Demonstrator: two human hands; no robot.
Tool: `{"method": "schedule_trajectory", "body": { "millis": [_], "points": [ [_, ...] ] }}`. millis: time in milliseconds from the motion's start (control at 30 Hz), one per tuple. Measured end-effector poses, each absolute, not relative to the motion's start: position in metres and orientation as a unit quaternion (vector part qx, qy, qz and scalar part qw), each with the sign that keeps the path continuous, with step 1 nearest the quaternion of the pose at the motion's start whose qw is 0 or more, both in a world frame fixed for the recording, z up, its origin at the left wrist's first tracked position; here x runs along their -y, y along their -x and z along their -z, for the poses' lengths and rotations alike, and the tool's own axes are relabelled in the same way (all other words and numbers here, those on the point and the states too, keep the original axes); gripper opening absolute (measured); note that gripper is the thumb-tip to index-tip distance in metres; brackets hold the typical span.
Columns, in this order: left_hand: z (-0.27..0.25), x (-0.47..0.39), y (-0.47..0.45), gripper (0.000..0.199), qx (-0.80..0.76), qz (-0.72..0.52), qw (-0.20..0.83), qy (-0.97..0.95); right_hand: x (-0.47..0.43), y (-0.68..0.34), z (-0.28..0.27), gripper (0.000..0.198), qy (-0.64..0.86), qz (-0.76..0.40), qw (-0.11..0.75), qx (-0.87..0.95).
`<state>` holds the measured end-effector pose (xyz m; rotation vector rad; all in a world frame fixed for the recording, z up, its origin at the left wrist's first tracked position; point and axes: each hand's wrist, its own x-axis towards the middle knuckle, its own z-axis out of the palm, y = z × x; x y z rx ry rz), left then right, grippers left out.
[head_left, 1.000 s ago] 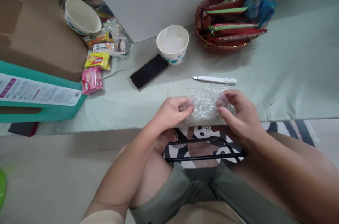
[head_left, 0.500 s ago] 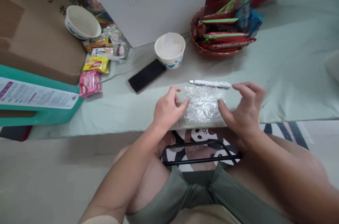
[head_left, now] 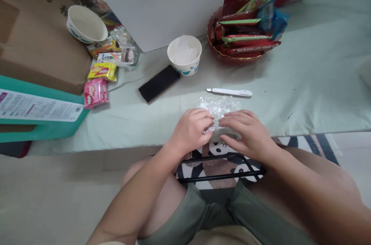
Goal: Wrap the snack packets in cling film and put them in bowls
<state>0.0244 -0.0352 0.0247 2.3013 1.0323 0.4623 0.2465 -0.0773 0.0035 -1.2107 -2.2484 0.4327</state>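
A crumpled sheet of clear plastic wrap (head_left: 218,106) lies at the front edge of the cloth-covered table. My left hand (head_left: 193,129) is closed on its near left part, fingers curled over it. On the near right part rests my right hand (head_left: 246,131), fingers stretched over the wrap and thumb apart below them. Just beyond the wrap is a white utility knife (head_left: 229,92), its blade end pointing left, touched by neither hand. The fingers cover part of the wrap's near edge.
A black phone (head_left: 160,83) lies beside a paper bowl (head_left: 188,68) with clear plastic in it. A red basket (head_left: 240,57) of packaged snacks stands at the back. Snack packs (head_left: 96,92), another bowl (head_left: 87,24) and a cardboard box (head_left: 37,44) are on the left.
Both hands have moved inward and toward me, from either side of the wrap onto its near part. My left fingers have closed on it, and the wrap's near edge is now bunched.
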Motion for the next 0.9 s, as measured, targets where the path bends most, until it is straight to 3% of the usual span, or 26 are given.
{"method": "schedule_trajectory", "body": {
  "millis": [67, 133, 267, 367, 500, 600, 700, 800, 900],
  "points": [
    [-0.03, 0.031, -0.021, 0.013, -0.477, -0.176, 0.355, -0.785, 0.076, -0.249, -0.005, 0.028, 0.47, -0.167, 0.261, 0.826],
    [-0.034, 0.028, -0.018, 0.012, -0.553, -0.17, 0.4, -0.711, 0.074, -0.251, -0.005, 0.025, 0.508, -0.177, 0.26, 0.802],
    [-0.033, 0.024, -0.016, 0.019, -0.592, -0.191, 0.419, -0.661, 0.067, -0.25, -0.005, 0.024, 0.624, -0.244, 0.255, 0.698],
    [-0.028, 0.024, -0.019, 0.019, -0.625, -0.161, 0.345, -0.682, 0.06, -0.246, -0.001, 0.034, 0.665, -0.229, 0.275, 0.655],
    [-0.022, 0.027, -0.022, 0.049, -0.637, -0.122, 0.227, -0.726, 0.058, -0.239, 0.005, 0.033, 0.592, -0.029, 0.34, 0.73],
    [-0.018, 0.024, -0.02, 0.048, -0.615, -0.149, 0.232, -0.739, 0.068, -0.231, 0.007, 0.041, 0.465, -0.017, 0.278, 0.84],
    [-0.013, 0.013, -0.018, 0.034, -0.608, -0.248, 0.259, -0.709, 0.085, -0.223, 0.01, 0.057, 0.434, -0.048, 0.182, 0.881],
    [-0.007, -0.002, -0.02, 0.014, -0.581, -0.381, 0.338, -0.635, 0.101, -0.223, 0.01, 0.028, 0.426, -0.06, 0.201, 0.88],
    [-0.007, -0.015, -0.026, 0.018, -0.474, -0.441, 0.541, -0.536, 0.104, -0.229, 0.0, 0.015, 0.46, -0.23, 0.304, 0.802]
  ]
}}
